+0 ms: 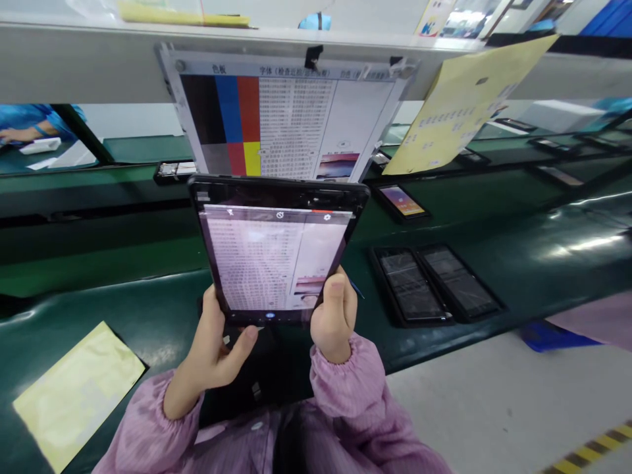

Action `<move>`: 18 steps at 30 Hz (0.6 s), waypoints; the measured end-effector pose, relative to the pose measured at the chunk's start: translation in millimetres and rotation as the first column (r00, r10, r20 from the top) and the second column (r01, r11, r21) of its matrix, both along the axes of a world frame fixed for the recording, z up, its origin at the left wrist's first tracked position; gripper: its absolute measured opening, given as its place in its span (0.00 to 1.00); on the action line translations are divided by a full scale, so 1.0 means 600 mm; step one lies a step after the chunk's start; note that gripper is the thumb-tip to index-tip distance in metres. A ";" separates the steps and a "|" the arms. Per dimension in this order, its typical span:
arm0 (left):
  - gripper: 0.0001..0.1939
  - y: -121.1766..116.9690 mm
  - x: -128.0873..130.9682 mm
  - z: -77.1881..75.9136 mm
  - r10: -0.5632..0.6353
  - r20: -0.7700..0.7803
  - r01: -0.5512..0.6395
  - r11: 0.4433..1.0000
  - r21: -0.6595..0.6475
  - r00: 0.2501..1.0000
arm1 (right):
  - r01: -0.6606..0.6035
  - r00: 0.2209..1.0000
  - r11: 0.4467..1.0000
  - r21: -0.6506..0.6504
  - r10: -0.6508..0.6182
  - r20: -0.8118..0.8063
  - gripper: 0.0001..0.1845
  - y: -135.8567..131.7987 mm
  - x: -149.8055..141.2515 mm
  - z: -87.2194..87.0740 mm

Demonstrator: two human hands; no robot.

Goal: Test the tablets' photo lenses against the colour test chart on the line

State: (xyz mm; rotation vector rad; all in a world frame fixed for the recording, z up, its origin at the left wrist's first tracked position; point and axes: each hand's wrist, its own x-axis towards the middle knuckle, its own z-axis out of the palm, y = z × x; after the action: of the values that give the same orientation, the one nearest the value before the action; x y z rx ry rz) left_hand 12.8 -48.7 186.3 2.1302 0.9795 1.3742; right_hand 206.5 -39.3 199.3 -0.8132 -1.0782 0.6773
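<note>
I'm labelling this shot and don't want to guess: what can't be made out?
Head view:
Tablet: back faces away.
Printed chart: lower part hidden behind the tablet.
Left hand and right hand: parts hidden by the tablet.
Yellow hanging sheet: print too small and blurred.
Blue sleeve: cut off by the left edge.

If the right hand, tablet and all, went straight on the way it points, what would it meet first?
Probably the printed color-and-text chart beyond the tablet in the right hand; depth is unclear from this one view.

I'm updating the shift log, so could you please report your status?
Left grip, right grip both on tablet. Tablet lit, showing part of chart. No visible obstruction in that image.
</note>
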 end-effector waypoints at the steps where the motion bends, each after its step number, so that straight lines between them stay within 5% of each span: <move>1: 0.28 0.000 -0.008 -0.004 -0.074 0.015 0.074 0.996 -0.039 0.997 | 0.023 1.000 1.000 0.000 -0.023 -0.006 0.21 0.000 0.001 -0.003; 5: 0.36 -0.001 -0.036 -0.021 -0.260 0.120 0.282 0.925 -0.253 0.958 | 0.112 0.993 0.993 -0.030 -0.112 0.026 0.19 0.004 0.004 -0.009; 13: 0.36 -0.004 -0.039 -0.030 -0.147 0.139 0.184 0.932 -0.313 0.979 | 0.062 0.997 0.995 -0.078 -0.058 0.053 0.23 0.010 0.000 -0.008; 18: 0.35 -0.001 -0.037 -0.034 -0.269 0.239 0.342 0.869 -0.357 0.933 | 0.032 0.999 0.990 -0.140 -0.036 -0.027 0.21 0.008 -0.003 -0.020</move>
State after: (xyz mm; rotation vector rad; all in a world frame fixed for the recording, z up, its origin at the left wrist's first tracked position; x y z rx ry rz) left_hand -9.6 -49.6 165.9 1.7333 0.7298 1.0827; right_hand 204.8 -34.7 187.5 -0.9374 -0.9959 0.7401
